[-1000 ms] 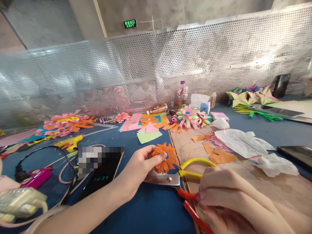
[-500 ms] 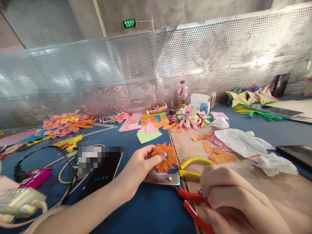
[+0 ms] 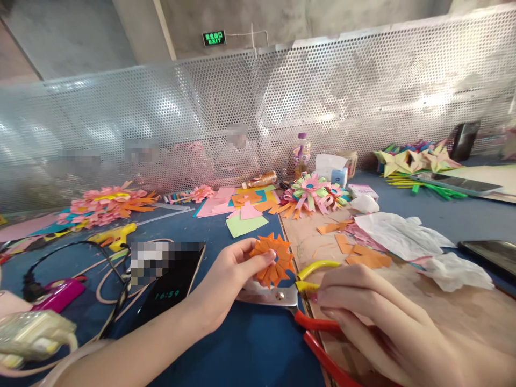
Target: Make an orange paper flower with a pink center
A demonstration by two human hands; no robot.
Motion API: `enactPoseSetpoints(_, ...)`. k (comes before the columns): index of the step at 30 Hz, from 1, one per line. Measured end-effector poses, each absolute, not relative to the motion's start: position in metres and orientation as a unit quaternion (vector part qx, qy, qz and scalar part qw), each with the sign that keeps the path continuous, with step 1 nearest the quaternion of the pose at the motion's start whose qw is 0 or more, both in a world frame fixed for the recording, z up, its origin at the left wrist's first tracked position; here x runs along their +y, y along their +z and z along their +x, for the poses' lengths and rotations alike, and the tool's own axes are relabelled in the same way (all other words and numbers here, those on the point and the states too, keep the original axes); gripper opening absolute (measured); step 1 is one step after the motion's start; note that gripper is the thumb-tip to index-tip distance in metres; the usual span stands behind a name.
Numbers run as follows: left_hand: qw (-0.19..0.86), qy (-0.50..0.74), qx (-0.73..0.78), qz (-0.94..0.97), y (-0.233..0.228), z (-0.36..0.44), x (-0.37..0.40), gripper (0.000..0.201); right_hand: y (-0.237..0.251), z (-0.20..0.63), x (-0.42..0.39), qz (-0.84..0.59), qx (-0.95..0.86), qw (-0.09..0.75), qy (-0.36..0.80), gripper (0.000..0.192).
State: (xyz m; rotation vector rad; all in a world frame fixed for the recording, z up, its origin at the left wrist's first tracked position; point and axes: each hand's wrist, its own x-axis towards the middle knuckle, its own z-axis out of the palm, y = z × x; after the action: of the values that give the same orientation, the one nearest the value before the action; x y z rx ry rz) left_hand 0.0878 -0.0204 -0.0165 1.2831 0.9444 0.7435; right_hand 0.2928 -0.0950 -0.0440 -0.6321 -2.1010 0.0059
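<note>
At the near edge of a blue table [image 3: 250, 344], the right hand [image 3: 363, 312] rests with fingers curled over the yellow and red scissor handles [image 3: 318, 293], its grip unclear. Just beside it, the left hand [image 3: 229, 277] pinches an orange paper flower [image 3: 274, 258] above the blades. Farther back lie paper scraps [image 3: 365, 258], a pink-and-green flower [image 3: 310, 191] and a bottle [image 3: 302, 153].

paper flower [image 3: 273, 259]: orange, blue at centre
scissor handles [image 3: 318, 267]: yellow
second pair's handles [image 3: 322, 338]: red
table [image 3: 250, 344]: dark blue
cardboard sheet [image 3: 443, 312]: brown
paper scraps [image 3: 365, 259]: orange
glue gun [image 3: 115, 235]: yellow
folded square [image 3: 245, 224]: light green
finished flower [image 3: 310, 192]: pink, green, blue centre
screen [image 3: 282, 107]: silver, perforated dots
</note>
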Motion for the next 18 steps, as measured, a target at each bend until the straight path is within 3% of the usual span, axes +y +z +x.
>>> enactPoseSetpoints(9, 0.696, 0.318, 0.296, 0.571, -0.016, 0.085, -0.028, 0.005, -0.048, 0.292, -0.091, -0.29, -0.841, 0.456, -0.009, 0.032)
enactPoseSetpoints(15, 0.712, 0.222, 0.274, 0.607, -0.011, 0.084, -0.031, 0.027, -0.05, 0.291, -0.09, -0.288, -0.844, 0.451, -0.018, 0.032)
enactPoseSetpoints(18, 0.707, 0.203, 0.282, 0.616, -0.005, 0.084, -0.034, 0.018, -0.05, 0.29, -0.09, -0.303, -0.832, 0.463, -0.032, 0.029)
